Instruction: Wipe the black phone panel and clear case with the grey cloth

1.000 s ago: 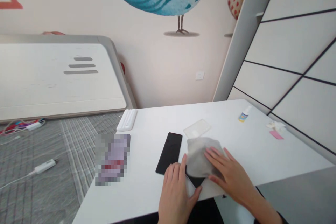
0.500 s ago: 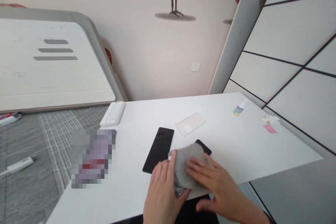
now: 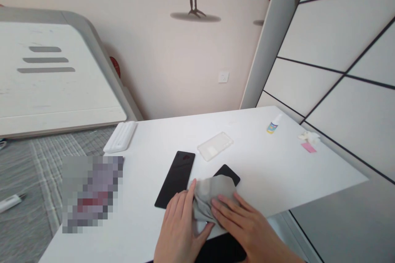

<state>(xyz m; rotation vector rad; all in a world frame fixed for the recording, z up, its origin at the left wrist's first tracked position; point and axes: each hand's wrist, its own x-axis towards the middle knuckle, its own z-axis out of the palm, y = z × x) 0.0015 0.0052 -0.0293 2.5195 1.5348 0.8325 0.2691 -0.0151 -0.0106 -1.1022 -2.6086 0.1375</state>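
Note:
A grey cloth (image 3: pixel 212 191) lies bunched over a dark phone (image 3: pixel 228 173), whose rounded far corner sticks out beyond it. My left hand (image 3: pixel 179 226) grips the near left side of the phone, fingers together along the edge and thumb bent in at the bottom. Much of that hold is hidden by the cloth. My right hand (image 3: pixel 237 222) presses on the cloth from the right, its fingers stretched out flat and slightly apart; its thumb is out of sight. Just left of the cloth lies a flat black glossy slab (image 3: pixel 175 178), phone-like in shape.
A clear phone case (image 3: pixel 215 146) lies beyond the hands on the white table (image 3: pixel 138 197). A white tray-like case (image 3: pixel 120 137) stands back left, near a pixelated purple item (image 3: pixel 100 189). At right are a small bottle (image 3: pixel 274 124), a crumpled tissue (image 3: pixel 309 136) and a pink slip (image 3: pixel 308 148).
My right hand and the cloth have slid nearer to me, so more of the phone's far corner shows. The view has turned slightly right, shifting the scene leftward.

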